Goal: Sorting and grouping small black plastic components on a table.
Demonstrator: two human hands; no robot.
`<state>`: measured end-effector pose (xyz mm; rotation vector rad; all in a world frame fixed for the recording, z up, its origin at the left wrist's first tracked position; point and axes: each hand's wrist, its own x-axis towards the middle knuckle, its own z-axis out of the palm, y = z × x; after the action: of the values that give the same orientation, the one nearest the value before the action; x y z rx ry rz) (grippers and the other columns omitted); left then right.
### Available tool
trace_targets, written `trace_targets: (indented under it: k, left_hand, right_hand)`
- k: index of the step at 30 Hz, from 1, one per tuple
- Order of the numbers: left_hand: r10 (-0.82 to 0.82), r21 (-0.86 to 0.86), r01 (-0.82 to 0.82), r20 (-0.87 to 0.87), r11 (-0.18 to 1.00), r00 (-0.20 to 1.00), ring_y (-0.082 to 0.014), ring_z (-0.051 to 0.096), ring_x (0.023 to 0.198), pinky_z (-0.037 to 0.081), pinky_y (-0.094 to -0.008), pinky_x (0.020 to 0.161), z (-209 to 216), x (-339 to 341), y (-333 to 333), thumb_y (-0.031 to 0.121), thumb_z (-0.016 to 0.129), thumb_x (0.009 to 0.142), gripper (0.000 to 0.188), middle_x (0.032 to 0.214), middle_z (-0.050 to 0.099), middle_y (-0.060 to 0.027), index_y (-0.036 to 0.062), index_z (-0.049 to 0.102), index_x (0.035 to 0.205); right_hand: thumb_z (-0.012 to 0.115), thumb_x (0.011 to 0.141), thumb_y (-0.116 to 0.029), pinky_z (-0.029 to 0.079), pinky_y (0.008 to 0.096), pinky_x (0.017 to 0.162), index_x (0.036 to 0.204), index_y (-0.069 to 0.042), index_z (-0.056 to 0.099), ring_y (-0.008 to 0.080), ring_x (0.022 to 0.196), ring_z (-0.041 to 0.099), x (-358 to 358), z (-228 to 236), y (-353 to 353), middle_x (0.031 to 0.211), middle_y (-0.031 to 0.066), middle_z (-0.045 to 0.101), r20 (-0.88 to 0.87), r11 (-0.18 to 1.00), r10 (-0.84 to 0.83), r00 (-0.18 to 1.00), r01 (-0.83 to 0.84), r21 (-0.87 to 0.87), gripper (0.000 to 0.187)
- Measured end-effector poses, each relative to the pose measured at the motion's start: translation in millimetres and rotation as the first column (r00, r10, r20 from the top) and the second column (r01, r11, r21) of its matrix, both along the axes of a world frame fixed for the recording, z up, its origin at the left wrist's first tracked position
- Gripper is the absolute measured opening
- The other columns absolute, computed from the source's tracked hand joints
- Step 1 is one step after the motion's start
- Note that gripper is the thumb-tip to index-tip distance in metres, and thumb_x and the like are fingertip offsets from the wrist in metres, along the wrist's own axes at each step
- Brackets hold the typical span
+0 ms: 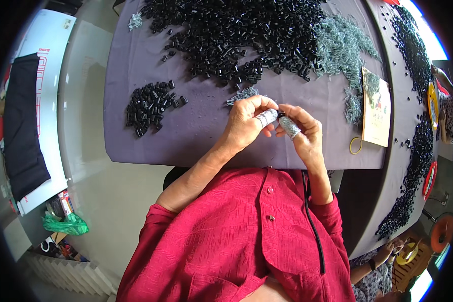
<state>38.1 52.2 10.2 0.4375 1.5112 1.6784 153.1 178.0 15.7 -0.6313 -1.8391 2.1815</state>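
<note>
Pale floor [121, 201]: I see it running along the left of my view, past the edge of the cloth-covered counter [194, 133].
Black piece [281, 115]: this small dark thing sits between the two sets of fingertips, above the near part of the counter, roughly in front of the red shirt [226, 226].
Right hand [308, 135]: thumb and forefinger look closed on the piece, the silvery wrap [289, 127] on the thumb side just beside it.
Left hand [244, 120]: curled, thumb and forefinger drawn close; I cannot tell whether anything fine is pinched there, or how far the tips are parted.
Sideways gap: from the left fingertips, the piece lies just to the right; from the right hand, it lies at the tips, toward the left. That short crossing is the relation I judge to matter most.
Nearer hand: the right, as I read it.
Long axis: too small and too covered for me to make out.
Pale slivers [245, 94]: a little pile just beyond the left hand.
Small black pile [148, 108]: well apart, to the left.
Large black heap [241, 38]: on the far side, beyond both hands.
</note>
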Motion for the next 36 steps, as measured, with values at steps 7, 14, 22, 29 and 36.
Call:
trace_targets:
  k: [7, 14, 22, 29, 36]
  left_hand:
    - [0.039, 0.056, -0.04, 0.017, 0.998, 0.999, -0.0104, 0.061, 0.063, 0.052, -0.0233, 0.052, -2, 2, 2, -0.003, 0.057, 0.087, 0.01, 0.081, 0.063, -0.007, -0.001, 0.063, 0.095]
    - [0.026, 0.022, -0.025, -0.027, 0.999, 0.999, -0.0108, 0.062, 0.059, 0.052, -0.0241, 0.05, 2, 8, 8, -0.003, 0.057, 0.087, 0.009, 0.077, 0.063, -0.0055, -0.0022, 0.062, 0.095]
    - [0.034, 0.043, -0.033, -0.015, 0.999, 0.999, -0.0105, 0.062, 0.063, 0.052, -0.0233, 0.053, 1, 15, 11, -0.003, 0.057, 0.087, 0.011, 0.081, 0.063, -0.0056, -0.001, 0.062, 0.097]
    - [0.038, 0.007, -0.038, -0.08, 0.999, 0.996, -0.0107, 0.062, 0.062, 0.052, -0.0238, 0.052, 2, 13, 10, -0.004, 0.056, 0.087, 0.011, 0.08, 0.065, -0.0068, -0.0022, 0.063, 0.095]
    - [0.036, 0.008, -0.035, -0.131, 0.999, 0.991, -0.0123, 0.064, 0.064, 0.055, -0.0245, 0.056, -1, 15, 6, -0.006, 0.057, 0.087, 0.012, 0.081, 0.065, -0.0065, -0.0023, 0.063, 0.096]
  right_hand:
    - [0.052, 0.088, 0.006, 0.054, 0.0271, 0.072, 0.103, 0.003, 0.056, 0.0149, 0.08, 0.064, 4, -3, 1, 0.094, 0.0082, 0.063, -0.071, 0.972, -0.18, 0.981, 0.167, -0.163, 0.016]
    - [0.054, 0.087, 0.005, 0.05, 0.028, 0.078, 0.101, 0.0, 0.057, 0.0144, 0.083, 0.062, 5, -9, 0, 0.094, 0.0076, 0.063, -0.166, 0.944, -0.297, 0.94, 0.263, -0.201, 0.015]
    - [0.058, 0.086, 0.006, 0.049, 0.0254, 0.08, 0.11, 0.001, 0.061, 0.0125, 0.085, 0.061, 4, -12, -12, 0.098, 0.0067, 0.064, -0.193, 0.919, -0.369, 0.909, 0.325, -0.223, 0.025]
    - [0.061, 0.083, 0.009, 0.048, 0.0232, 0.078, 0.106, 0.002, 0.065, 0.0105, 0.084, 0.061, 8, -20, -13, 0.093, 0.0047, 0.066, -0.132, 0.942, -0.333, 0.934, 0.324, -0.085, 0.025]
    - [0.06, 0.08, 0.012, 0.047, 0.0216, 0.077, 0.099, 0.002, 0.067, 0.0084, 0.084, 0.06, 10, -17, -11, 0.091, 0.0033, 0.066, -0.097, 0.966, -0.256, 0.962, 0.258, 0.004, 0.022]
